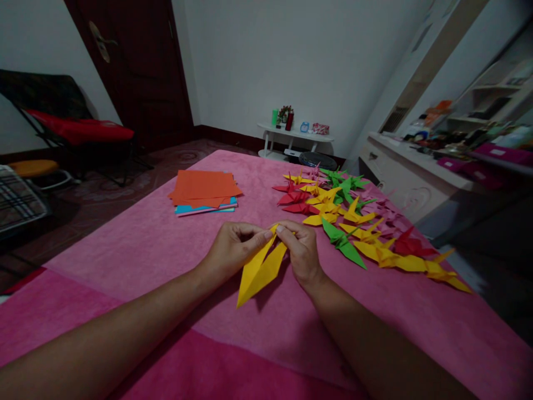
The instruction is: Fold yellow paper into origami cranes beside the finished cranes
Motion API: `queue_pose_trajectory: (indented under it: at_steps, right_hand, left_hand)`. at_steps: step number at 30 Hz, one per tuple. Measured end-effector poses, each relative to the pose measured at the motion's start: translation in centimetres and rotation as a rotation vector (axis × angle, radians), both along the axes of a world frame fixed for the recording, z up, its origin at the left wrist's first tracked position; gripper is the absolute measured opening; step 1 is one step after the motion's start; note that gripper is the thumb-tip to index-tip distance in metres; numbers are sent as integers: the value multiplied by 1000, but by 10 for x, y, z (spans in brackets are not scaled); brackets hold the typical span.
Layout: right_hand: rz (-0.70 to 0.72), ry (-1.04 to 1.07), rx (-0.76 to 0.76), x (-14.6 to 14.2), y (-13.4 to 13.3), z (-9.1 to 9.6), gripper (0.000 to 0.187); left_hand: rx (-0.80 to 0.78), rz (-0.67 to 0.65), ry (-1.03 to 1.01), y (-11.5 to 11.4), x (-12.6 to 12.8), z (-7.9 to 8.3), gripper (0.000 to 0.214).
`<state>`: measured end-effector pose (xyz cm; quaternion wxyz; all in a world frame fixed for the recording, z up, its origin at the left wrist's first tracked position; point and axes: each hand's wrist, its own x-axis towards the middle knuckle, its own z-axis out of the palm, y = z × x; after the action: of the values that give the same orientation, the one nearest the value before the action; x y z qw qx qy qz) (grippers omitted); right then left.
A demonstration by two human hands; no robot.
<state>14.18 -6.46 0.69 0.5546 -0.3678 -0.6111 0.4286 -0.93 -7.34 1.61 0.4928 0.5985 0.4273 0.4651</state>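
Note:
A folded yellow origami paper with long pointed flaps is held between both hands over the pink cloth. My left hand pinches its upper left part with the thumb on top. On the other side, my right hand pinches the upper right part, thumb and fingers closed on the paper. The long tip of the paper points down toward me. Right of my right hand lies a green paper crane, apart from it. Beyond my left hand is a stack of orange and blue paper sheets.
Several yellow paper cranes, with red, green and pink ones, spread over the right of the pink-covered table. Behind stands a small white side table. A cluttered white cabinet is at the right, a red-seated chair at the left.

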Motion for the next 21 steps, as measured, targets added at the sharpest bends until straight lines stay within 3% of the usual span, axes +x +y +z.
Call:
queue_pose_trajectory:
  at_steps: [7, 12, 18, 21]
  right_hand:
    - [20, 1, -37, -1, 0, -3, 32]
    - [-66, -89, 37, -3, 0, -1, 30]
    - [-143, -135, 63, -1, 1, -4, 38]
    - [-138, -59, -18, -1, 5, -8, 46]
  left_hand:
    - [-23, -7, 1, -1, 0, 2, 29]
    - [3, -20, 8, 2, -1, -1, 31]
    - [-58, -192, -39, 2, -3, -3, 19]
    - [-104, -251, -56, 3, -2, -5, 18]
